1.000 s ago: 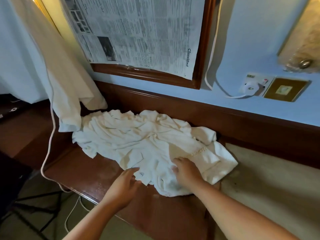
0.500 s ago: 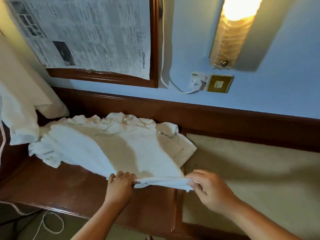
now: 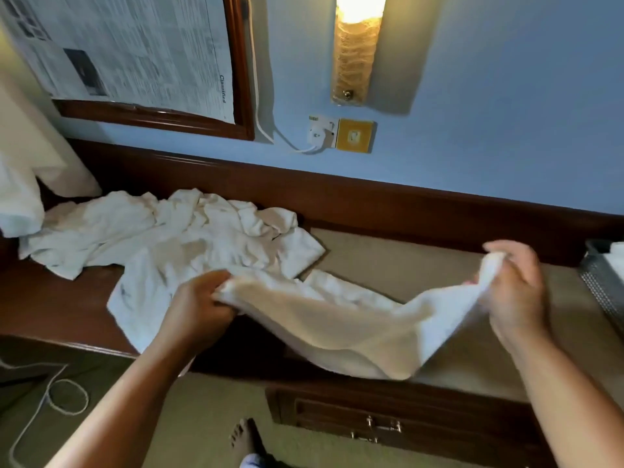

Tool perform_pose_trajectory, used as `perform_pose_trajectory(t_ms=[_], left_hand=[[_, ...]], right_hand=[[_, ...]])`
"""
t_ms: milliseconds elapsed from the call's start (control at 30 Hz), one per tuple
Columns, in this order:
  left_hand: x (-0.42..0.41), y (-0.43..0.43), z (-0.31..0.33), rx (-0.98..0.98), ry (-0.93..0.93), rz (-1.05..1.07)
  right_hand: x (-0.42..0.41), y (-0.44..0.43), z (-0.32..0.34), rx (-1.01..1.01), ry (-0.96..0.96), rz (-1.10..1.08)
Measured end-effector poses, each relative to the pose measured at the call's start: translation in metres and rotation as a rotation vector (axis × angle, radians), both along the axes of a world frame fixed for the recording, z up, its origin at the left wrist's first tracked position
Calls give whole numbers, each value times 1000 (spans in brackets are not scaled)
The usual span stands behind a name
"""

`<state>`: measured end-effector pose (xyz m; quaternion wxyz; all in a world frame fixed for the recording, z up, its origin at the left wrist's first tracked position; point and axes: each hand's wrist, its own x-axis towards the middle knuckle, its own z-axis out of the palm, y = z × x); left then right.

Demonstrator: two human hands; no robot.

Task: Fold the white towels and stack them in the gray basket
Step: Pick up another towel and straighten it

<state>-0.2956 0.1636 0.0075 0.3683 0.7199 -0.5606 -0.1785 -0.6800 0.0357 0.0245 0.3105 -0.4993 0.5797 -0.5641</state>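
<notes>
1. Stretching one white towel point(image 3: 337, 325) between both hands is judged to be the step in hand. The towel hangs to the right of the towel pile point(image 3: 169, 238) and nearer the person. Its far edge trails on the surface point(image 3: 388, 251) close to the pile's right corner.
2. The left hand point(image 3: 202, 305) is directly in front of the pile. Its fingers are curled tight round one bunched end of the towel.
3. The right hand point(image 3: 513, 292) is well to the right of the pile and raised higher. It pinches the opposite end between thumb and fingers.
4. Reason for this hold: with the two ends held apart, the cloth sags open. This probably lets the edges be found and matched before the first fold.
5. The pale area of the surface to the right of the pile probably serves as the folding area.
6. The gray basket point(image 3: 604, 285) stands far to the right of the pile, at the frame edge. Something white shows inside it, but it is too cropped to identify.
7. The pile is crumpled and unfolded, so most of the task appears to remain.
</notes>
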Motion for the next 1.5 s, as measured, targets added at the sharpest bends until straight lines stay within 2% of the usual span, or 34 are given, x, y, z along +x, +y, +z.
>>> perform_pose_trajectory(t_ms=[33, 133, 233, 267, 300, 400, 467, 533, 600, 700, 800, 867, 933, 1000, 1100, 1200, 1267, 1333, 1433, 1500], left_hand=[[-27, 6, 20, -40, 16, -61], [-88, 12, 63, -126, 76, -205], [-134, 17, 82, -134, 73, -356], [-146, 19, 84, -139, 45, -410], [-155, 21, 84, -148, 8, -456], [-166, 25, 67, -144, -122, -579], [-167, 29, 39, 37, -211, -688], [-170, 40, -5, 335, -288, -809], [-172, 57, -48, 493, -212, -881], [-171, 66, -76, 438, -97, -880], [-173, 61, -67, 300, 33, -758], [-176, 58, -50, 226, 109, -687], [-192, 65, -23, 142, 97, -751], [-208, 73, 7, 80, 76, -897], [-246, 93, 44, 9, 8, -1055], [-274, 95, 52, -88, 4, -950], [-285, 87, 40, -83, 1, -883], [-295, 83, 14, 55, -33, -923], [-319, 96, -42, 349, -197, -1053], [-329, 106, -72, 485, -294, -1029]], right_hand=[[14, 24, 12, -1, 7, 199], [50, 85, 35, 16, 215, 678], [61, 127, 37, 52, 543, 840], [60, 133, 30, 42, 634, 818], [54, 139, 25, 42, 635, 768], [7, 151, 21, 111, 361, 480], [-38, 164, 30, 166, 133, 225], [-85, 187, 44, 166, -130, -85], [-123, 218, 55, 136, -148, -345], [-154, 264, 65, 164, -20, -570], [-160, 293, 59, 367, 336, -525], [-148, 299, 45, 500, 490, -332], [-127, 309, 29, 575, 551, -86], [-98, 306, 12, 543, 587, 126], [-66, 299, -5, 447, 466, 255], [-76, 293, -3, 256, 394, 197], [-102, 293, 6, 160, 366, 155], [-135, 295, 17, 147, 203, 188], [-191, 297, 28, 191, -91, 268], [-224, 296, 33, 219, -239, 229]])
